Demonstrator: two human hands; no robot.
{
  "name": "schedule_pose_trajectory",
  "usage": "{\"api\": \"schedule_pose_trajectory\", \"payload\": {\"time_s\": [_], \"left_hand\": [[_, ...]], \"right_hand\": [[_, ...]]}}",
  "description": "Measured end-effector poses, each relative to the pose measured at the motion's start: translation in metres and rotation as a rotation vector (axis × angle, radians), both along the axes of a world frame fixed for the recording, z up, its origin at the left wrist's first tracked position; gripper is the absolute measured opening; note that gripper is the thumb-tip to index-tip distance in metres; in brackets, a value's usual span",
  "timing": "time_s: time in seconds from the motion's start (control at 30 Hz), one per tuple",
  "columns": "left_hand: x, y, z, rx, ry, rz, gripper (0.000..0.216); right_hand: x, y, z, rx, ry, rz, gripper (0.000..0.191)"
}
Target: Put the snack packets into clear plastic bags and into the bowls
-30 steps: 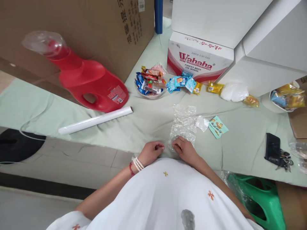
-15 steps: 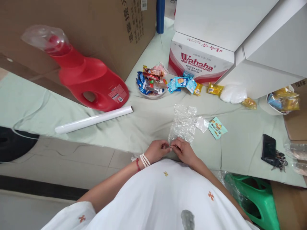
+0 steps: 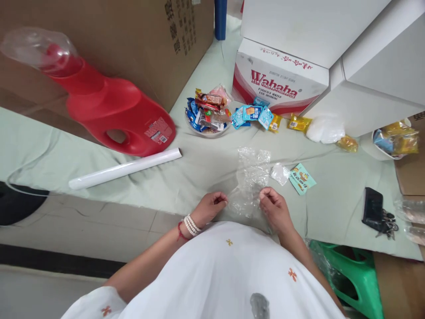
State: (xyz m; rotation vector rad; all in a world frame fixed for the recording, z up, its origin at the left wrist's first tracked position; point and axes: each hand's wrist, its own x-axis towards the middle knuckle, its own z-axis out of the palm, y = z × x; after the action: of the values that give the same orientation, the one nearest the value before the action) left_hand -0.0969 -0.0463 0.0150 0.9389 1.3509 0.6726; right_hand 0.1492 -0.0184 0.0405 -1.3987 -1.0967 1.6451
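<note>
A crinkled clear plastic bag (image 3: 253,168) lies on the green cloth, its near edge spread between my two hands. My left hand (image 3: 210,208) pinches the left corner of that edge between thumb and fingers. On the other side, my right hand (image 3: 275,208) is closed on the right corner. Just beyond my right hand are a small white crumpled packet (image 3: 280,173) and a light green printed packet (image 3: 302,179), the two nearly touching.
A clear bowl of wrapped snacks (image 3: 207,113) stands by several blue packets (image 3: 251,113) before the Wahaha carton (image 3: 275,82). To the left are a red jug (image 3: 133,115) and a white roll (image 3: 126,168); to the right, a black pouch with keys (image 3: 372,208).
My hands, together at the near edge of the bag before, have moved apart, left and right. The bag's near edge is now drawn out between them.
</note>
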Motion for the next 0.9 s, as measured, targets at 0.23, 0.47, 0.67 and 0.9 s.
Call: {"api": "schedule_pose_trajectory", "payload": {"time_s": [0.23,0.47,0.67,0.9], "left_hand": [[-0.032,-0.014,0.006,0.067,0.280,-0.107,0.039],[-0.003,0.022,0.025,0.483,0.651,-0.026,0.062],[0.046,0.061,0.019,0.335,0.406,-0.133,0.033],[-0.009,0.045,0.001,0.184,0.346,0.303,0.035]], "right_hand": [[0.061,-0.012,0.002,-0.014,-0.309,0.001,0.038],[0.056,0.010,0.025,0.535,-0.764,0.065,0.058],[-0.005,0.041,0.013,0.463,-0.701,0.297,0.030],[0.039,0.034,-0.007,0.175,-0.456,-0.147,0.038]]}}
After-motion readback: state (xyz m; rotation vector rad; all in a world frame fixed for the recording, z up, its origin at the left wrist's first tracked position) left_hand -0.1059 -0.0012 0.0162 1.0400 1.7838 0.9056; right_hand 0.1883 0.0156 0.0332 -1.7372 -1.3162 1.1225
